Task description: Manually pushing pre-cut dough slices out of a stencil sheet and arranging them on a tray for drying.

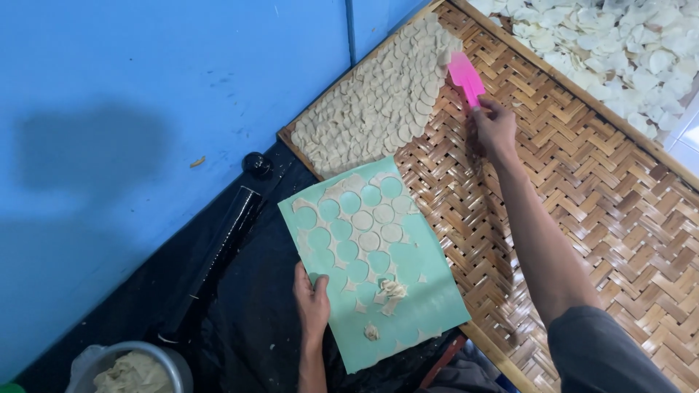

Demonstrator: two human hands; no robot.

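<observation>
My left hand grips the near left edge of a teal cutting mat covered with rolled dough, cut into rounds with several holes where rounds are gone. My right hand reaches out over a woven bamboo tray and holds a pink spatula. The spatula's blade touches the edge of a patch of overlapping pale dough rounds laid on the tray's far left part. Small dough scraps lie on the mat.
A black rolling pin lies on a black sheet beside a blue wall. A metal bowl of dough stands at the bottom left. A second tray of dried white pieces sits at the top right.
</observation>
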